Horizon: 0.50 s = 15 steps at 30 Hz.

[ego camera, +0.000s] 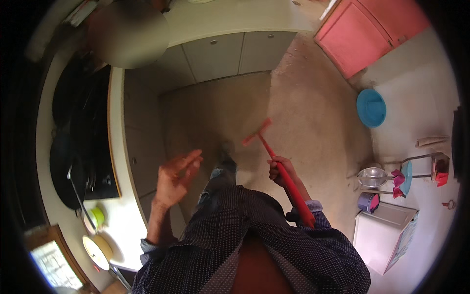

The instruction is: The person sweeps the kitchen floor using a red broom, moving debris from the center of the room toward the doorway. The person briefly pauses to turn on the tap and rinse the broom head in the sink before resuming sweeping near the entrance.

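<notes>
My right hand (282, 171) is closed around the handle of a red T-shaped tool (290, 180), which looks like a squeegee. Its narrow crosshead points away from me over the floor, and the thicker end of the handle lies along my forearm. My left hand (177, 180) is raised in front of the left-hand cabinets, holding nothing, with thumb and fingers apart and slightly blurred. Below my hands, a jeans-clad leg and shoe (227, 150) show on the floor.
On the left counter (128, 217) sit a black cooktop (97, 147) with dark pans, a green bowl (96, 217) and a yellow pot (97, 250). Grey cabinets (213, 58) run ahead. To the right are pink doors (356, 40), a blue basin (371, 108), a metal bowl (372, 177) and a white appliance (380, 228).
</notes>
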Each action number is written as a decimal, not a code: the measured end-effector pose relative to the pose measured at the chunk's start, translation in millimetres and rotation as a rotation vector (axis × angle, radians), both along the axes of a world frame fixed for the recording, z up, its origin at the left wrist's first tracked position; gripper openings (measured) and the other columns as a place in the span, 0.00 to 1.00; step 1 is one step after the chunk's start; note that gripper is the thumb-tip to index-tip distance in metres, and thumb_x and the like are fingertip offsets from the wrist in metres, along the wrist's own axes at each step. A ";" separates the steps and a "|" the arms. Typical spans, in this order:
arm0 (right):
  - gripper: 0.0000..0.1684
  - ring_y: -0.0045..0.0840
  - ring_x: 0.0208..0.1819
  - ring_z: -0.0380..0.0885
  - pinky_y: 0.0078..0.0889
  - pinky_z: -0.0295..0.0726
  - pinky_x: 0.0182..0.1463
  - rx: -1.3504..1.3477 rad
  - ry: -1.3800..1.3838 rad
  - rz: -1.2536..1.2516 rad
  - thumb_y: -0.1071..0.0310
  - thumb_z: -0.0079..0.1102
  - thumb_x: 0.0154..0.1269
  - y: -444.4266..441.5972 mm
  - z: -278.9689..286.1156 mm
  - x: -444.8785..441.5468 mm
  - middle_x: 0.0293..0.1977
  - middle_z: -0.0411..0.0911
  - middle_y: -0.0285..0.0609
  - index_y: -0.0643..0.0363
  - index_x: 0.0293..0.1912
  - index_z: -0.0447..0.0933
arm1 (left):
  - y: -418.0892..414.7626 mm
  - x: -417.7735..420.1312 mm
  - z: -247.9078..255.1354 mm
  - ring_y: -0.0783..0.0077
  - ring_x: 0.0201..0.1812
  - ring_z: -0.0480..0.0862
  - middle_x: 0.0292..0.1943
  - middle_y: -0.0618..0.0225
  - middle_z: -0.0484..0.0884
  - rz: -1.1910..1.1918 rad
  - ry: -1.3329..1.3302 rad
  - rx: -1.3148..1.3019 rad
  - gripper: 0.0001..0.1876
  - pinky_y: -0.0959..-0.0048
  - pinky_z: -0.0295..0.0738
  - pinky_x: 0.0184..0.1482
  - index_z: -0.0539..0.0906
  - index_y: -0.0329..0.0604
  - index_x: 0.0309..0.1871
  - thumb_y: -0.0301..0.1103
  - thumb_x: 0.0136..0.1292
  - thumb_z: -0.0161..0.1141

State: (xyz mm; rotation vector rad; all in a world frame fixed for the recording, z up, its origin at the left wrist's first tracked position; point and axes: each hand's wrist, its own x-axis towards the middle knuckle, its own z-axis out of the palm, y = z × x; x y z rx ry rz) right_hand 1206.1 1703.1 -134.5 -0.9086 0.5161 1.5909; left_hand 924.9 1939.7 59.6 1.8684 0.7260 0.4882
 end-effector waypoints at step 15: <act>0.13 0.16 0.19 0.68 0.22 0.69 0.27 0.026 -0.098 0.153 0.55 0.57 0.68 216.4 -51.8 117.5 0.20 0.71 0.27 0.53 0.37 0.73 | 101.5 280.7 -7.1 0.51 0.66 0.75 0.65 0.52 0.76 -0.883 -0.221 0.203 0.37 0.55 0.67 0.68 0.72 0.37 0.68 0.42 0.57 0.73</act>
